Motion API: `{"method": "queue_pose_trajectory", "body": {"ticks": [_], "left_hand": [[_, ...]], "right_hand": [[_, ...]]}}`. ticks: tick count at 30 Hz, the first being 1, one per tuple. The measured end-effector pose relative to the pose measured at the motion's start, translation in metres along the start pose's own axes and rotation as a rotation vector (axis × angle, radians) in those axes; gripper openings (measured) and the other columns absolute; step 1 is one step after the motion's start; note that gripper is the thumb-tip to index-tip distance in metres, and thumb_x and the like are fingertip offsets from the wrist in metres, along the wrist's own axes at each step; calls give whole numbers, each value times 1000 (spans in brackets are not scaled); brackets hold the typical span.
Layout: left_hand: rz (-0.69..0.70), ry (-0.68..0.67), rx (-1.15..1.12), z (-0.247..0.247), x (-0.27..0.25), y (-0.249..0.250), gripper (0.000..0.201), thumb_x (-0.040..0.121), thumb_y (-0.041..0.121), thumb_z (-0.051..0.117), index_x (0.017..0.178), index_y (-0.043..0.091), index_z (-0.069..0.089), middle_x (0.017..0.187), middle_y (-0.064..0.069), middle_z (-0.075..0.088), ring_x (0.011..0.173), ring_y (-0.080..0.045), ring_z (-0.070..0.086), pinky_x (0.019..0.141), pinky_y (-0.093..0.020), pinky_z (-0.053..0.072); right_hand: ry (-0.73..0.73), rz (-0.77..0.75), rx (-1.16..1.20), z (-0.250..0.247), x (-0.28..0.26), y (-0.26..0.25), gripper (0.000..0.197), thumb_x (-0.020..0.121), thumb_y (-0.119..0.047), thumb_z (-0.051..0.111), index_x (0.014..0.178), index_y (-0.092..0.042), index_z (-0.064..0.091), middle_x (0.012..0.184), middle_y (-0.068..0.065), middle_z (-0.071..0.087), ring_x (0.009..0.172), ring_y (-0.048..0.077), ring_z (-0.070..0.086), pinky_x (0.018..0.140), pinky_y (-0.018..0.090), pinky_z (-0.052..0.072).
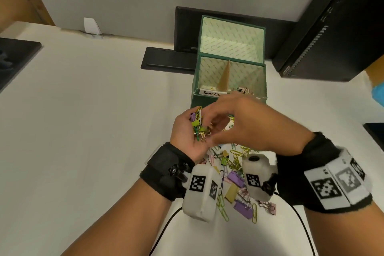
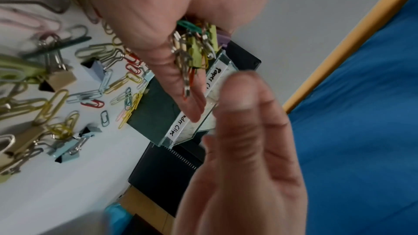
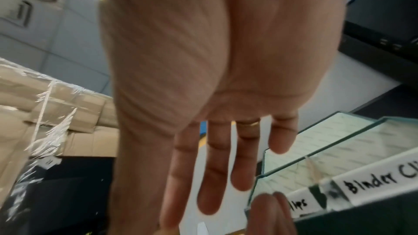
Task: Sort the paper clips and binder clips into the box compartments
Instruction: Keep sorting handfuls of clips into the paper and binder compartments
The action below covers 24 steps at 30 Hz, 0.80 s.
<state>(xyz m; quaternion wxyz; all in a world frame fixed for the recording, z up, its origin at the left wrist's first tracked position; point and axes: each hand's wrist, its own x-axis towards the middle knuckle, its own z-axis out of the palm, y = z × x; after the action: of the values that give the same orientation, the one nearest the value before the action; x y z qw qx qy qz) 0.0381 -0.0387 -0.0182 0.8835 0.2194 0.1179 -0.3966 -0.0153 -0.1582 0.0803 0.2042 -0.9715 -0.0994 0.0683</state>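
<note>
While the left hand (image 1: 188,131) is cupping a mixed bunch of clips (image 1: 198,124) in its curled fingers, the right hand (image 1: 247,122) is hovering just beside it with fingers straight and slightly spread, holding nothing that shows. Both hands are sitting just in front of the green box (image 1: 207,101), whose lid is standing open behind it. A cardboard divider (image 1: 225,77) is splitting the box into two compartments: the left one, labelled for paper clips, is showing only a pale lining, and the right one, labelled for binder clips, is holding a few binder clips (image 1: 245,90) near its front wall. Loose paper clips and binder clips (image 1: 234,174) are lying scattered on the white surface (image 1: 93,131) beneath the wrists.
</note>
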Motion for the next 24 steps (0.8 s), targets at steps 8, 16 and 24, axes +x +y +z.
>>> {"method": "queue_pose_trajectory", "body": {"ticks": [8,16,24], "left_hand": [[-31,-3,-68,5,-3,-2,41,100,20,30,113,-6,58,72,-21,66,55,-26,67,41,-23,51],[-25,-17,-123,8,-5,1,43,93,14,38,80,-12,70,86,-27,70,75,-33,72,72,-42,61],[-41,32,-154,5,-1,0,42,98,21,37,106,-10,63,92,-25,70,71,-34,70,66,-43,61]], "right_hand": [[184,-10,116,19,-5,16,12,78,-30,80,90,-33,80,81,-29,56,85,-2,50,76,14,36],[336,132,509,9,-7,15,14,89,-23,69,99,-18,78,90,-6,77,84,5,70,76,23,57],[658,208,780,-7,-2,21,12,84,-13,73,93,-5,74,84,5,76,67,1,65,61,11,48]]}}
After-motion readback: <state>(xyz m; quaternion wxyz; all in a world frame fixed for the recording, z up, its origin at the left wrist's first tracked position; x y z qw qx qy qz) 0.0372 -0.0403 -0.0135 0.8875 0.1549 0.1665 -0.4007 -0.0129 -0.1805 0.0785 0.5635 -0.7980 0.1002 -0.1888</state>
